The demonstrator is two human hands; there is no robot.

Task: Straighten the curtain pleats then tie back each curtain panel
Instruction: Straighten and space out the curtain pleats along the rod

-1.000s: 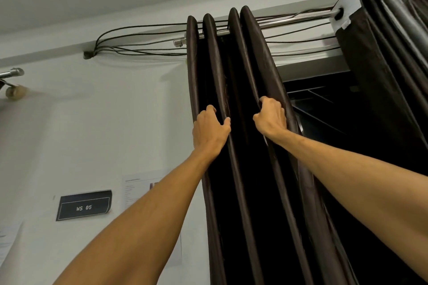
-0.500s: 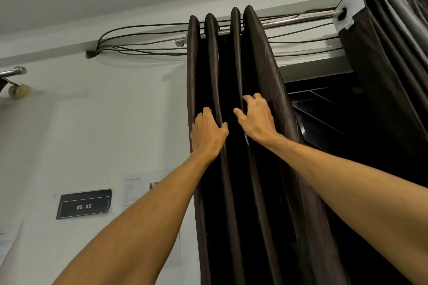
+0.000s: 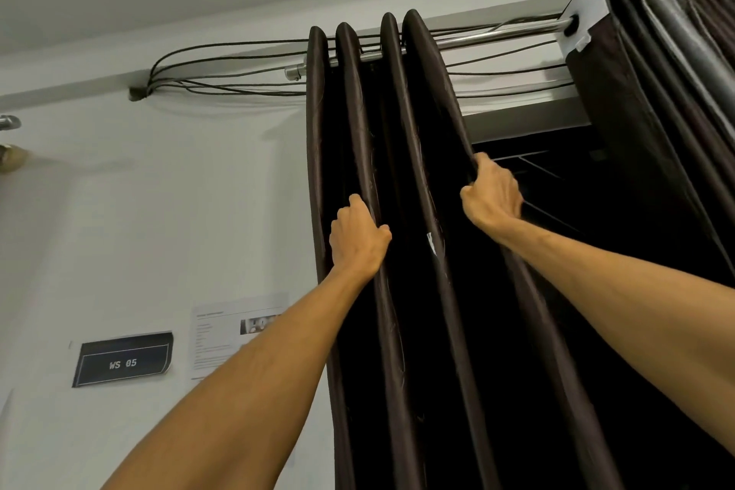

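Observation:
A dark brown curtain panel (image 3: 417, 131) hangs in several deep pleats from a chrome rod (image 3: 497, 37) above the window. My left hand (image 3: 358, 239) grips the second pleat from the left, fingers curled round its fold. My right hand (image 3: 491, 195) grips the rightmost pleat at its outer edge, a little higher up. A second dark curtain panel (image 3: 656, 91), bunched tight, hangs at the far right of the same rod.
Black cables (image 3: 222, 68) run along the wall behind the rod. A dark "WS 05" sign (image 3: 123, 360) and a printed sheet (image 3: 230, 330) are stuck on the white wall at the left. The dark window opening (image 3: 576, 187) shows between the panels.
My right hand let go of the inner pleat, passed over the middle, and now grips the outer right edge, pulling it right. My left hand stays on its pleat.

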